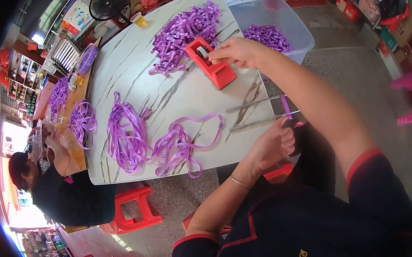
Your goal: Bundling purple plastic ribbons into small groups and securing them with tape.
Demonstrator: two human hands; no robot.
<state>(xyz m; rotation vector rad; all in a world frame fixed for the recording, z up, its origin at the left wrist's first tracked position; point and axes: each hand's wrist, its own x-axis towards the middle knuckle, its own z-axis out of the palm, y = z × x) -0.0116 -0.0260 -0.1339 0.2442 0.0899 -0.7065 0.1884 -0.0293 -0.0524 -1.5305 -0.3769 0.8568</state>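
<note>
My left hand (276, 143) is at the table's near right edge, fingers curled. Its thumb and forefinger pinch the lower end of a short purple ribbon (285, 106), which crosses two thin metal rods (253, 104) sticking out past the edge. Over the red tape dispenser (214, 70), my right hand (236, 53) has its fingertips pinched together beside the tape roll (202, 51). Whatever lies between those fingertips is too small to make out. Long loose purple ribbons (180, 146) lie left of the rods, next to a larger looped bundle (127, 134).
A heap of folded purple ribbon pieces (186, 32) covers the far part of the marble-patterned table (123, 62). Right of it stands a clear plastic bin (301, 33) holding more pieces. A cup of yellow liquid (139, 20) stands far back. Another person (67, 193) sits at the left.
</note>
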